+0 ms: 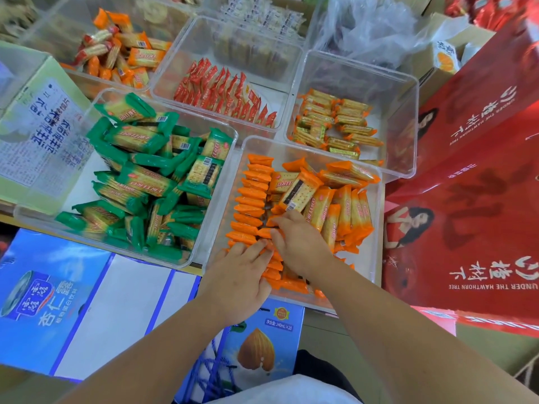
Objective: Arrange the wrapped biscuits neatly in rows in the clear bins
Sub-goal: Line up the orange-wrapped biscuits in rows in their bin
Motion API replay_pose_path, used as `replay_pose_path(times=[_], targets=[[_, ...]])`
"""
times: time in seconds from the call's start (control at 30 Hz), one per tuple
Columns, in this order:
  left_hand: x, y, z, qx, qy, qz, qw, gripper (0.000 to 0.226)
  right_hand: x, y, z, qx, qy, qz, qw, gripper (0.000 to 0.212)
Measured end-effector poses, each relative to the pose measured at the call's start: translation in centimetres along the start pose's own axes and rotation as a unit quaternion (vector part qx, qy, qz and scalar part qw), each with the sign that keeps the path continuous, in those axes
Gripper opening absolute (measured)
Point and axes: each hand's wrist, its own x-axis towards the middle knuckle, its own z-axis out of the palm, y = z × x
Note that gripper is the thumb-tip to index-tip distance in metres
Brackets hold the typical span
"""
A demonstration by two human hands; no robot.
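Observation:
A clear bin (376, 228) in front of me holds orange-wrapped biscuit packets. Along its left side the packets stand on edge in a neat row (252, 199); the ones on the right lie in a loose heap (338, 199). Both hands are inside the near end of the bin. My left hand (236, 281) lies over the near end of the row, fingertips touching the packets. My right hand (294, 240) lies just right of it, its curled fingers pressing on packets in the middle of the bin. Which packet either hand holds is hidden.
A clear bin of green-wrapped packets (151, 182) lies jumbled to the left. Farther back stand bins with red packets (224, 94), gold packets (332, 123) and orange-red packets (116, 51). Red gift boxes (466, 199) crowd the right; blue drink cartons (58, 301) sit near left.

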Motion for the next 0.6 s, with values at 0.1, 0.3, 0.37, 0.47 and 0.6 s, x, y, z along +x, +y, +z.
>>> replay_pose_path(times=[0.1,0.3,0.37,0.47,0.6], targets=[[0.0,0.0,0.1,-0.010,0.004,-0.004,1.000,0.067,0.1,0.6,0.0,-0.059,-0.021,-0.007,0.998,0.032],[0.0,0.4,-0.5,-0.025,0.028,-0.026,0.999,0.068,-0.1,2.6,-1.2,-0.107,-0.008,-0.053,0.993,0.050],[0.3,0.6,-1.0,-0.014,0.044,-0.026,0.999,0.069,0.2,3.0,-1.8,-0.153,0.008,-0.049,0.987,0.060],[1.2,0.8,-1.4,0.008,0.067,-0.002,0.998,0.072,0.8,2.9,-1.9,-0.227,0.026,-0.049,0.972,0.072],[2.4,0.5,-0.5,0.009,0.018,0.004,1.000,0.081,1.8,2.7,-1.8,-0.272,0.022,-0.033,0.962,0.080]])
